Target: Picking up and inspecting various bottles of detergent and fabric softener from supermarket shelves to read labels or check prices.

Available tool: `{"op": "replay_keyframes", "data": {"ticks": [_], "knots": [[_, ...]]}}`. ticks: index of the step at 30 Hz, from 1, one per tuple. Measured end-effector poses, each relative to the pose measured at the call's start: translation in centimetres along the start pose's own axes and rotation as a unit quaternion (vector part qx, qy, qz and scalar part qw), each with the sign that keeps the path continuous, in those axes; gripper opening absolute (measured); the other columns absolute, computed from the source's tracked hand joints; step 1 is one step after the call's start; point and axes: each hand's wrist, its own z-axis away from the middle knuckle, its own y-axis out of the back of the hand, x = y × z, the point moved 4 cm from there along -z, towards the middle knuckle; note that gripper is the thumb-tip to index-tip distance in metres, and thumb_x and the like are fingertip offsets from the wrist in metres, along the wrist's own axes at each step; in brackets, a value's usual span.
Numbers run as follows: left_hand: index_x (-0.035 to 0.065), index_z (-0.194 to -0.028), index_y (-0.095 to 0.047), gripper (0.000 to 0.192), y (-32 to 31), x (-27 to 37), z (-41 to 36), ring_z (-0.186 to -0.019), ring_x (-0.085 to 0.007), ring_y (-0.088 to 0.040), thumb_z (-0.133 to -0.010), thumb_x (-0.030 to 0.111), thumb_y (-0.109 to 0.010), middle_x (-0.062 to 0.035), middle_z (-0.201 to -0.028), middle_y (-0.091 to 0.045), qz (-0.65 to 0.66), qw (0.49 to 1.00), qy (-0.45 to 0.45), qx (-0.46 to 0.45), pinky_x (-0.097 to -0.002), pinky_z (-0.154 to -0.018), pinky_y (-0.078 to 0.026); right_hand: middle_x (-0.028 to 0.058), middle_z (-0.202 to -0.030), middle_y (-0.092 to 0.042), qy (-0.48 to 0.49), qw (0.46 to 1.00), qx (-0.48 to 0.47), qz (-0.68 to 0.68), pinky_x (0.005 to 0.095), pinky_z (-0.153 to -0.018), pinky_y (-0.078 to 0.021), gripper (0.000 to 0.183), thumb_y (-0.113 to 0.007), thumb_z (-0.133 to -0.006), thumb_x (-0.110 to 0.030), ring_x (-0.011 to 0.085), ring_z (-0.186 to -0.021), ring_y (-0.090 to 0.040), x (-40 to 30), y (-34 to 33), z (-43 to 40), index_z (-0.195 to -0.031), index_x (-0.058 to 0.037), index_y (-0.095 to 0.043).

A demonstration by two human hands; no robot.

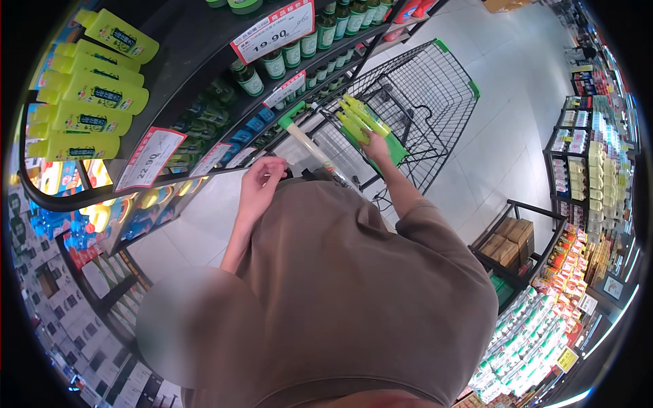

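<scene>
My right hand reaches over the near end of a wire shopping cart with green plastic corners. Its fingers touch one of several yellow-green plastic bottles lying side by side at the cart's green seat flap; whether it grips the bottle cannot be told. The cart's push handle runs between me and the basket. My left hand is raised before my shirt at the shelf's edge, fingers curled loosely, with nothing seen in it. Similar yellow-green bottles stand in rows on the shelf at the upper left.
Black shelves with price tags and green glass bottles line the left side. Tiled floor lies beyond the cart. At the right are a black rack with cardboard boxes and stacked packaged goods.
</scene>
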Motion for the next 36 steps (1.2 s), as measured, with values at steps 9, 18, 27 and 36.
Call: {"op": "replay_keyframes", "data": {"ticks": [9, 18, 27, 36], "knots": [[0.0015, -0.105, -0.058, 0.014, 0.5, -0.8, -0.3, -0.082, -0.0099, -0.060, -0.093, 0.008, -0.056, -0.0039, -0.094, -0.062, 0.025, 1.000, -0.003, 0.018, -0.0232, -0.075, -0.049, 0.0157, -0.112, -0.057, -0.054, 0.997, 0.004, 0.059, 0.0435, -0.083, -0.0510, 0.052, -0.075, -0.071, -0.027, 0.0326, -0.103, -0.058, -0.7, -0.8, -1.9, -0.118, -0.0128, -0.057], [0.0021, -0.101, -0.058, 0.012, 1.0, -1.3, -0.5, -0.081, -0.0109, -0.062, -0.089, 0.002, -0.056, -0.0028, -0.091, -0.061, -0.030, 0.999, -0.023, 0.026, -0.0248, -0.073, -0.049, 0.0164, -0.104, -0.056, -0.028, 0.994, 0.085, 0.058, 0.0426, -0.083, -0.0485, 0.055, -0.081, -0.063, -0.031, 0.0333, -0.100, -0.055, 1.0, -2.5, -2.6, -0.107, -0.0077, -0.056], [0.0035, -0.099, -0.059, 0.010, 1.7, -0.6, -0.4, -0.076, -0.0022, -0.053, -0.090, 0.008, -0.060, 0.0025, -0.089, -0.058, -0.034, 0.995, -0.076, 0.062, -0.0198, -0.066, -0.045, 0.0022, -0.084, -0.049, 0.005, 0.943, 0.149, -0.298, 0.0259, -0.069, -0.0406, 0.039, -0.078, -0.075, -0.025, 0.0120, -0.078, -0.047, -6.5, 4.9, -2.5, -0.100, -0.0049, -0.056], [0.0041, -0.099, -0.062, 0.016, 2.8, -0.8, -0.8, -0.073, -0.0047, -0.055, -0.088, 0.015, -0.063, 0.0010, -0.085, -0.062, 0.017, 0.992, -0.089, 0.088, -0.0215, -0.064, -0.046, 0.0013, -0.082, -0.050, 0.405, 0.792, 0.036, -0.456, 0.0249, -0.072, -0.0439, 0.027, -0.065, -0.079, 0.005, 0.0096, -0.074, -0.051, -32.3, 20.7, 5.7, -0.099, -0.0043, -0.050]]}}
